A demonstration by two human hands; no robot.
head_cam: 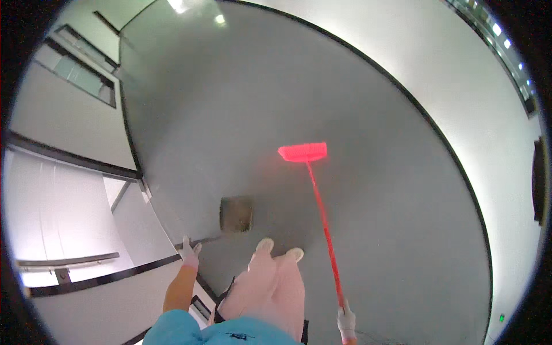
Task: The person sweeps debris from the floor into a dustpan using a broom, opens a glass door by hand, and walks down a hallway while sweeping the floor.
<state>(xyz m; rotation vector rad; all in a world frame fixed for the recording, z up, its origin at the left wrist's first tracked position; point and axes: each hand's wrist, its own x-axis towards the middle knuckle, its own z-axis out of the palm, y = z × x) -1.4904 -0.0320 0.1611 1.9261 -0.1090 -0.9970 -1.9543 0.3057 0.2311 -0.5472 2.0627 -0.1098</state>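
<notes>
My right hand [346, 321], in a white glove, grips the upper end of a long red broom handle at the lower right. The red broom head [303, 152] lies against the grey floor near the middle of the view, its bristles facing away from me. My left hand [189, 253], also gloved in white, is at the lower left around a thin dark handle, with a finger and thumb standing out. That handle runs right towards a brownish, square long-handled dustpan [236, 214], which rests on the floor ahead of my feet. What the dustpan holds is too blurred to tell.
Grey floor [379, 207] spreads ahead and to the right, bounded by a pale wall [453, 86] with a dark baseboard. To the left are a wall with a window [82, 75], a dark-edged opening and a handrail [69, 260]. My light shoes [265, 246] stand behind the dustpan.
</notes>
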